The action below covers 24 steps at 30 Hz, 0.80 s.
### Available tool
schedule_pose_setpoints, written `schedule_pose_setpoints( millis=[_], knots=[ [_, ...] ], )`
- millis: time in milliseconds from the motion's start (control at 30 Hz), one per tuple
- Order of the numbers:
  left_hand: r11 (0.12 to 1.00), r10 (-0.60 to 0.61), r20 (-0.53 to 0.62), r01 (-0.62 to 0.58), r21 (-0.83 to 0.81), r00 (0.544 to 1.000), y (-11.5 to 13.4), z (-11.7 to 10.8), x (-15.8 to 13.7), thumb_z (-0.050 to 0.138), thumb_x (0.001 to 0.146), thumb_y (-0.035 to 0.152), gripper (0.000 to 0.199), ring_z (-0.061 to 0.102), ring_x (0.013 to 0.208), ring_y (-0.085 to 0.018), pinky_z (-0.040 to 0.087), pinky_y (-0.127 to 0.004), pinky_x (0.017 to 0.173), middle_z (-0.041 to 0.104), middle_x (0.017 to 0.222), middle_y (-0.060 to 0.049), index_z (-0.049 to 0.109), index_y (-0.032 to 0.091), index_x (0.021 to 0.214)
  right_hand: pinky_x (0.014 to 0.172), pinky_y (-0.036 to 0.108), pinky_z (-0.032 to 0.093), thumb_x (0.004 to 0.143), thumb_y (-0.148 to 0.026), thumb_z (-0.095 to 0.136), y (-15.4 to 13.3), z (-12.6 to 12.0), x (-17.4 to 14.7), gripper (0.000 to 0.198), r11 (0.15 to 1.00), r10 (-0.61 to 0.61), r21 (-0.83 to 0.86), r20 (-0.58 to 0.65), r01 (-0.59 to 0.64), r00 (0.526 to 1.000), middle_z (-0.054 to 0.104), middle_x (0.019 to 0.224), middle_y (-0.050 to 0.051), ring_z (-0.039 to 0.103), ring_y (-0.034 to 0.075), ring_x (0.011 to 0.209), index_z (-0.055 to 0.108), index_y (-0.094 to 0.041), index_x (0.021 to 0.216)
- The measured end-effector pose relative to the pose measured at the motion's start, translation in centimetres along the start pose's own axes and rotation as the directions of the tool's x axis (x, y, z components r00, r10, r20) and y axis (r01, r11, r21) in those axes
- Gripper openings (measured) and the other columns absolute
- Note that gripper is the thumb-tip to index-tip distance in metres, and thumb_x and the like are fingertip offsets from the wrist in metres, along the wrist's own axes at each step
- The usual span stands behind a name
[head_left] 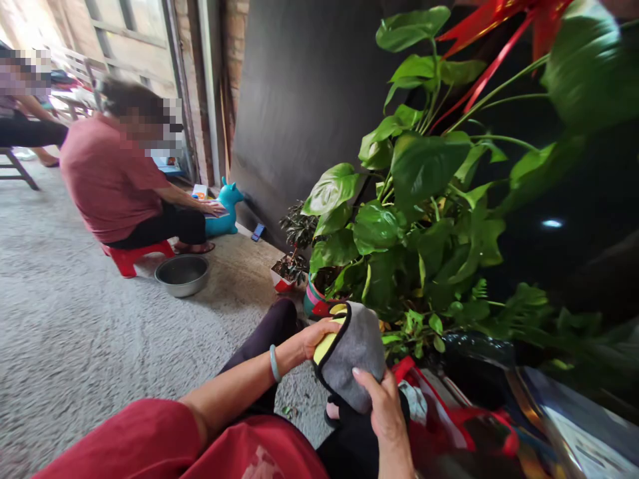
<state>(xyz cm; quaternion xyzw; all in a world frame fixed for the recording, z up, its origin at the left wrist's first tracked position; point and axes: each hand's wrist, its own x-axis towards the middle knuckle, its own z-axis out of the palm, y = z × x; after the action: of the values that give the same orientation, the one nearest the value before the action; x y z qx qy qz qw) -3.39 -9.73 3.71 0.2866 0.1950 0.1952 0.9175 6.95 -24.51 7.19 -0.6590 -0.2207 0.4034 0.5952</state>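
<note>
A grey cloth point(355, 356) with a yellow inner face and dark edging is held at the lower centre of the frame, between both hands and just in front of a large potted plant point(424, 219). The left hand point(319, 334) is closed on the cloth's upper left edge, its fingers pinching the folded rim where the yellow side shows. The right hand point(384, 406) grips the cloth from below, thumb pressed on the grey face and the other fingers hidden behind the fabric.

The cloth looks soft, light and limp; it is judged to fold and sag wherever it is not supported, so it is best taken by its hemmed edge or bunched in the palm. It is not fragile and is unlikely to slip.

Broad glossy leaves crowd the centre and right of the frame, close above the cloth, and thin stems could be bent by a careless reach. A smaller potted plant point(293, 256) stands left of the big one. At the lower right, a red bag point(439, 416) lies beside the right hand. A metal bowl point(182, 274) sits on the floor point(64, 332) at centre left, near another person point(117, 179) seated on a red stool point(134, 256), with a teal toy animal point(225, 209) beyond.
</note>
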Motion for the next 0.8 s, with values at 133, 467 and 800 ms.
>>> schedule_pose_setpoints(
  millis=[133,467,800],
  knots=[
    [0.992,0.056,-0.008,-0.055,0.112,0.998,0.0,-0.2,0.1,0.083,0.057,0.025,0.030,0.063,0.058,-0.014,0.049,-0.025,0.061,0.071,0.069,-0.003,0.071,0.012,0.081,0.089,0.039,0.054,0.050,-0.054,0.090,1.3,-1.7,0.2,0.071,0.995,-0.031,0.091,-0.033,0.034,0.999,0.075,0.103,0.007,0.068,0.029,0.103,0.069,-0.018,0.107],
    [0.975,0.199,-0.029,-0.195,0.111,0.980,-2.6,0.9,1.2,0.086,0.066,0.040,0.045,0.069,0.084,-0.022,0.050,-0.032,0.087,0.075,0.087,-0.007,0.076,0.012,0.101,0.098,0.039,0.053,0.053,-0.047,0.093,4.3,0.3,-1.3,0.057,0.950,0.112,0.289,0.024,-0.114,0.993,0.077,0.102,0.000,0.069,0.027,0.108,0.073,-0.024,0.101],
    [0.956,0.061,-0.077,-0.037,0.290,0.995,-7.4,-1.2,2.2,0.082,0.070,0.052,0.035,0.061,0.082,-0.024,0.050,-0.033,0.077,0.070,0.081,-0.005,0.075,0.021,0.084,0.100,0.047,0.055,0.057,-0.065,0.083,6.3,-0.8,-0.9,0.051,0.918,0.266,0.327,-0.085,-0.226,0.960,0.078,0.101,0.006,0.067,0.034,0.115,0.074,-0.024,0.087]
  ],
)
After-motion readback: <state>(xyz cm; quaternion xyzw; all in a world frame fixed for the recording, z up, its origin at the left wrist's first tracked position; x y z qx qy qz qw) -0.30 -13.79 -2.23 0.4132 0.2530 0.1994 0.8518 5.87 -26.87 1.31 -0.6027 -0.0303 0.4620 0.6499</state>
